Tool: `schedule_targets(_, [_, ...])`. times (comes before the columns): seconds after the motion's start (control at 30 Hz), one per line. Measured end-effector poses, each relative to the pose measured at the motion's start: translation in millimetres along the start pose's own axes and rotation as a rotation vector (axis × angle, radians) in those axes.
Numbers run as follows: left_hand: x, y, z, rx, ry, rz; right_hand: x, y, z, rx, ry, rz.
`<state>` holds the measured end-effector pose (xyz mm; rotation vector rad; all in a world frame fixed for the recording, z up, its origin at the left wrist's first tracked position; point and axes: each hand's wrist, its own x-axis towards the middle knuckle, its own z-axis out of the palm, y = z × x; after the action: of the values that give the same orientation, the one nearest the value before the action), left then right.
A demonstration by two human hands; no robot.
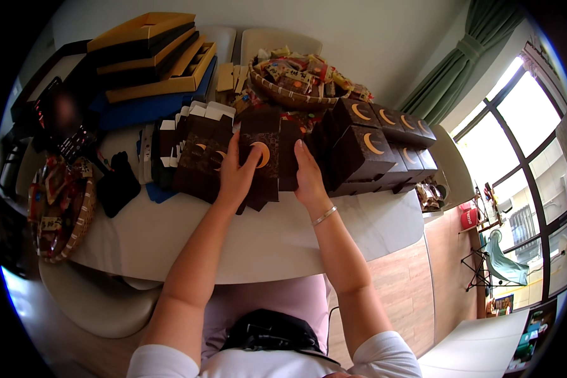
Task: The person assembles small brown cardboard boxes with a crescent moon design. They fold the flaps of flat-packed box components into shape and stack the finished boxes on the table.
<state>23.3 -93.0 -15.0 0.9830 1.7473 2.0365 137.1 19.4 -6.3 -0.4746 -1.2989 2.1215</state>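
Observation:
Both hands are on a dark brown carton (pixel 268 129) with a gold crescent on its face, held over the near part of the table. My left hand (pixel 238 169) grips its left side, with the thumb lying across the crescent. On the other side my right hand (pixel 309 173) is closed round the right panel, thumb up; its fingertips are hidden behind the panel. Just left lie several flat, unfolded cartons (pixel 198 154) of the same kind, some with white flaps. To the right, formed crescent cartons (pixel 366 151) are stacked in rows.
A wicker basket (pixel 296 97) of wrapped packets stands at the back, and another basket (pixel 63 242) at the left edge. Yellow and black trays (pixel 151 60) are piled at the back left. A black cloth-like thing (pixel 118 186) lies on the pale table (pixel 264 246).

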Motion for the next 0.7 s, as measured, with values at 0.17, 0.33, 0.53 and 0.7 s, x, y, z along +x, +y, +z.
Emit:
schedule_targets(0.17, [-11.5, 7.4, 14.1, -0.158, -0.232, -0.009, 4.7, 11.9, -6.1, -0.138, -0.139, -0.142])
schedule_targets(0.33, [-16.2, 11.9, 17.0, -0.242, -0.354, -0.058, -14.7, -3.5, 14.3, -0.264, -0.146, -0.340])
schedule_targets(0.53, [-7.4, -0.5, 0.3, -0.821, -0.429, -0.367, -7.7, -11.9, 4.0, -0.343, -0.070, -0.301])
schedule_targets(0.7, [-6.3, -4.0, 5.1, -0.574, -0.307, -0.281, -3.4, -16.8, -2.4, -0.122, -0.060, -0.187])
